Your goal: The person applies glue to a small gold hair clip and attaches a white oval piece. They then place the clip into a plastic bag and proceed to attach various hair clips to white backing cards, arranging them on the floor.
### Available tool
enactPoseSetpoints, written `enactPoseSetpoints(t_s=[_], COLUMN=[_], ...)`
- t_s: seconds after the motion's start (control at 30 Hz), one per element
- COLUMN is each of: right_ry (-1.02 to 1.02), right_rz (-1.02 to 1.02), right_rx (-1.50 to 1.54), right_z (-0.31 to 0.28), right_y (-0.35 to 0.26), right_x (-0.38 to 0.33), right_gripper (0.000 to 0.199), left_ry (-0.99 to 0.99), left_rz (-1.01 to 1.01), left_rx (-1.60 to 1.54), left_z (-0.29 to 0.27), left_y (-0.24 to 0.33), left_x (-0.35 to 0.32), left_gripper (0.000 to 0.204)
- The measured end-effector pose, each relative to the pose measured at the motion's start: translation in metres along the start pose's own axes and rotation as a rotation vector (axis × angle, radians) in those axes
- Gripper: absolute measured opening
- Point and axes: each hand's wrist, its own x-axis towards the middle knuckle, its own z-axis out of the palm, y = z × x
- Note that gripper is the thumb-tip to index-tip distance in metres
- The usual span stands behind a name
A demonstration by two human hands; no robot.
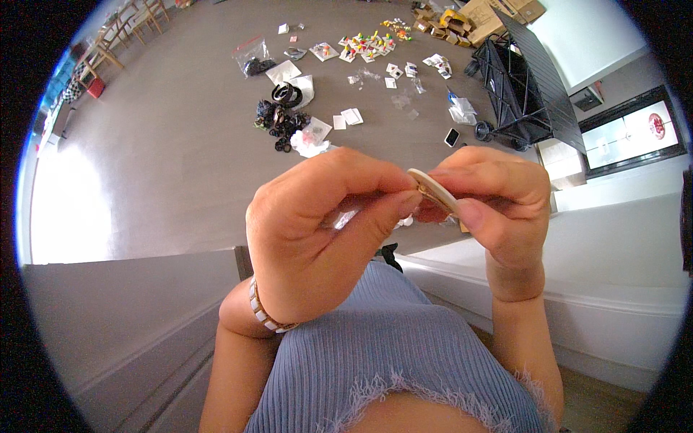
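Note:
Up in front of my chest, a thin white piece (432, 186) with a rounded edge is held nearly edge-on. Something narrow and gold-tan shows along its lower side; what it is, I cannot make out. My left hand (317, 224) pinches the near-left side between thumb and index finger. From the other side, my right hand (502, 198) grips it with the thumb below and fingers above. The fingers cover much of the piece, so its face is hidden. A white banded bracelet (263, 309) circles my left wrist.
On the grey floor beyond lie several small white cards with colourful pieces (367, 47), black hair ties (283, 128), black bands (286, 94), a clear bag (253, 58) and a phone (452, 137). A black folding wagon (516, 90) and cardboard boxes (480, 20) stand at the right.

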Motion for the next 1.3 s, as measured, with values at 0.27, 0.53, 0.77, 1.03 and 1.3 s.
enactPoseSetpoints(t_s=[0.27,0.53,0.77,1.03,1.3], right_ry=[0.015,0.114,0.24,0.23,0.231], right_rz=[0.08,0.117,0.186,0.345,0.395], right_rx=[0.13,0.152,0.147,0.404,0.487], right_z=[0.0,0.003,0.014,0.006,0.012], right_y=[0.006,0.023,0.027,0.015,0.014], right_x=[-0.002,-0.009,-0.012,-0.014,-0.016], right_gripper=[0.023,0.022,0.016,0.014,0.015], left_ry=[0.039,-0.017,-0.003,0.005,-0.083], left_rz=[-0.057,-0.063,-0.077,-0.19,-0.207], left_rx=[-0.023,0.056,0.054,-0.333,-0.436], left_z=[0.004,0.004,0.004,-0.008,-0.004], left_y=[0.001,-0.006,-0.01,-0.022,-0.029], left_x=[0.001,0.004,-0.002,-0.007,-0.015], left_gripper=[0.004,0.004,0.01,0.023,0.021])
